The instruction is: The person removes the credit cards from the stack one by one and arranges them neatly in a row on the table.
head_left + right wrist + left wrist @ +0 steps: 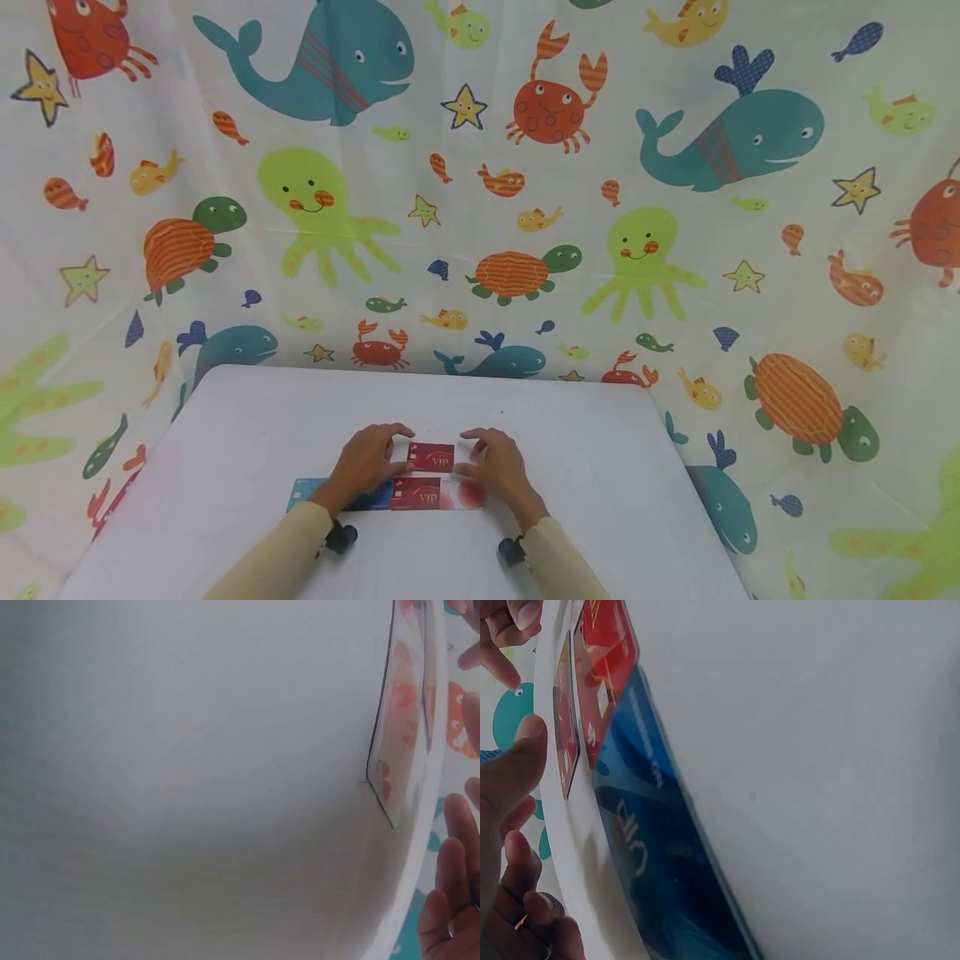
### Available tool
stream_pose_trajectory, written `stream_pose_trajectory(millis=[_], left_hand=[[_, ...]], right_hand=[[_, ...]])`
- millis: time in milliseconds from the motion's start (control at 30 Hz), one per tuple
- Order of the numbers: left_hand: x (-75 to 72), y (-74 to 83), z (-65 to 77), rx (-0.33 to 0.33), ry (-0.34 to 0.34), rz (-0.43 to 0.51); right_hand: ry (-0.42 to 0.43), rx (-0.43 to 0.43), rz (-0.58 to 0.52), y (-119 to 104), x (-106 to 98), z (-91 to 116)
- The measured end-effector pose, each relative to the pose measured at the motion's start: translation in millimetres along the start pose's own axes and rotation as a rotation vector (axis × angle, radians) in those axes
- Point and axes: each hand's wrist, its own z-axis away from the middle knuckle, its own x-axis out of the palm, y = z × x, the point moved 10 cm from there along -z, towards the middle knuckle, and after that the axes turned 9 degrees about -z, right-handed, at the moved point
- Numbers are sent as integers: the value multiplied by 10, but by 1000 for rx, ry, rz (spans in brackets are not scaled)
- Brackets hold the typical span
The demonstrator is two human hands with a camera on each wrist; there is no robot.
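A red VIP card lies on the table behind a row of cards, between the two hands. My left hand is at its left side, thumb and fingers spread and bent; the left wrist view shows the thumb apart from the card. At the card's right side my right hand curves in the same way, with nothing in its fingers. Just in front lies another red VIP card. To its left are a dark blue card and a light blue card, partly hidden by my left hand.
A white card with pink-red blotches ends the row on the right, partly under my right hand in the head view. The white table has its far edge against a curtain printed with sea animals.
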Motion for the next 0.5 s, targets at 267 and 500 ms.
stream_pose_trajectory(millis=[267,500], left_hand=[[-6,12,-13,31,-15,-14],[10,37,-17,51,-10,-36]], right_hand=[[-15,5,19,-11,85,-55],[-8,33,19,-17,135,-50]])
